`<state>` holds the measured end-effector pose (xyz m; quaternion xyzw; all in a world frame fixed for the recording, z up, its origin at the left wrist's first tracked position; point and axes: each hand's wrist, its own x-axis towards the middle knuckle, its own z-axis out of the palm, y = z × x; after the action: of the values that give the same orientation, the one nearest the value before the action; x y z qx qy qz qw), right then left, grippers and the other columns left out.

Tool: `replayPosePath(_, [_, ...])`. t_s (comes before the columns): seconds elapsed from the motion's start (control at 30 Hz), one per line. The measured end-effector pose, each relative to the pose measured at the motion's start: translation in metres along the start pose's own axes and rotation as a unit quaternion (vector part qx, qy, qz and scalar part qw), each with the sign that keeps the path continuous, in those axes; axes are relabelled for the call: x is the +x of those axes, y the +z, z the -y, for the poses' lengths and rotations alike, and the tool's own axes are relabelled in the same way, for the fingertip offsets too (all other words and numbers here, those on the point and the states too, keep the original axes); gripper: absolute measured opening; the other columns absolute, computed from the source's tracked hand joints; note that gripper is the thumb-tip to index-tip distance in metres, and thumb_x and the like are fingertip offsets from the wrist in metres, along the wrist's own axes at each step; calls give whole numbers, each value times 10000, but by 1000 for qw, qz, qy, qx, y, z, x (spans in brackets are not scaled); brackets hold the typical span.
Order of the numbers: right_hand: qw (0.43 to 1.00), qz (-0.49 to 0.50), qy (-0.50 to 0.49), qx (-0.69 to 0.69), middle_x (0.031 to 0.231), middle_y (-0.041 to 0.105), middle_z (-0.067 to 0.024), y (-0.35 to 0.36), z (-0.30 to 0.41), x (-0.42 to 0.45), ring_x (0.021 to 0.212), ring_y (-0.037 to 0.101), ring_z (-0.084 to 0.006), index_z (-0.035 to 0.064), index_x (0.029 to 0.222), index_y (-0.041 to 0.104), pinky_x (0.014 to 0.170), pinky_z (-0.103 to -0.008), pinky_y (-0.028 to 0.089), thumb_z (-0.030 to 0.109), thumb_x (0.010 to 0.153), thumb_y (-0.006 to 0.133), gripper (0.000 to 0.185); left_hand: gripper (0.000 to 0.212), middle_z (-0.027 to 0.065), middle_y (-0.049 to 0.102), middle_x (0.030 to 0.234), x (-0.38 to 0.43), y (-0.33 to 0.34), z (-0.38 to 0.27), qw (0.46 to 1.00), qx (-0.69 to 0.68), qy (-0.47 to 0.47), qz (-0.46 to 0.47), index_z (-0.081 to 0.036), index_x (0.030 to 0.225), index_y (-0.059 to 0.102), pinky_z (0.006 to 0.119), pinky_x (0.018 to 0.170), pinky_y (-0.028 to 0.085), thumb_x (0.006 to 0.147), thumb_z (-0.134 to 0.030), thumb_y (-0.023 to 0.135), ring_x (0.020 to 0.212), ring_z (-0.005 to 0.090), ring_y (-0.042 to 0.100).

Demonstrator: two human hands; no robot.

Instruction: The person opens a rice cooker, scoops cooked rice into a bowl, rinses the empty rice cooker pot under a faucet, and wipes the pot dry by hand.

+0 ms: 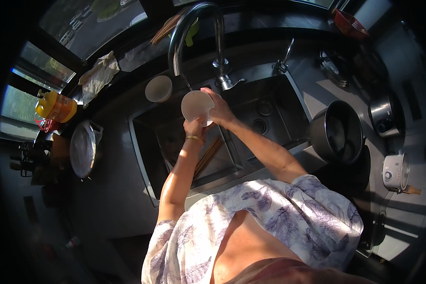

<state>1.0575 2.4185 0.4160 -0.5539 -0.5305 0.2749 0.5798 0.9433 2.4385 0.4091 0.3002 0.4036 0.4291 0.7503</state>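
Observation:
My left hand (195,127) and my right hand (220,110) both hold a white bowl (195,104) over the left basin of the double steel sink (138,156). The left hand grips its near side, and the right hand is wrapped around its right side. A thin stream of water falls from the curved chrome faucet (177,60) at the bowl's far rim. A second white bowl (158,88) stands on the counter behind the sink, left of the faucet. Several wooden chopsticks (208,156) lie in the left basin, partly hidden by my left forearm.
A dark pot (319,136) stands right of the sink, with a white electric cooker (394,172) beyond it. At left are a plastic-covered round dish (83,149), a yellow bottle (58,106) and a cloth (100,76). More chopsticks (168,26) and a red basket (351,25) sit along the sill.

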Motion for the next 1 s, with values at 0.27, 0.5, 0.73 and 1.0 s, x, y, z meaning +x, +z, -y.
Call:
replayPosePath(0.27, [990, 35, -49, -130, 1085, 482, -184, 13, 17, -4, 1035, 443, -344, 103, 1256, 367, 868, -388, 391, 0, 651, 579, 650, 480, 79, 541, 1081, 93, -51, 44, 747, 542, 378, -65, -100, 1168, 450, 358, 787, 449, 818, -421, 522, 951, 221, 549])
replayPosePath(0.5, [977, 56, -122, -165, 1092, 456, -137, 20, 17, -5, 1035, 434, -330, 135, 1260, 392, 886, -368, 381, -48, 623, 543, 679, 572, 51, 412, 1300, 116, -81, 64, 853, 383, 353, 18, -169, 1295, 322, 424, 880, 413, 825, -451, 483, 1154, 251, 446])
replayPosePath(0.73, [979, -7, -171, -109, 1063, 508, -175, 11, 11, 5, 1014, 460, -333, 98, 1227, 438, 857, -370, 400, -21, 703, 548, 549, 565, 60, 614, 910, 24, 16, 36, 986, -43, 35, -160, -51, 1076, 539, 306, 560, 480, 740, -495, 635, 718, 195, 607])
replayPosePath(1.0, [954, 213, -82, -192, 1146, 524, -100, -3, 17, 5, 995, 476, -295, 120, 1220, 456, 882, -353, 397, -101, 606, 444, 652, 84, 140, 614, 681, 59, -53, -2, 725, 529, 440, -12, -72, 801, 596, 313, 526, 487, 742, -131, 603, 633, 263, 626])
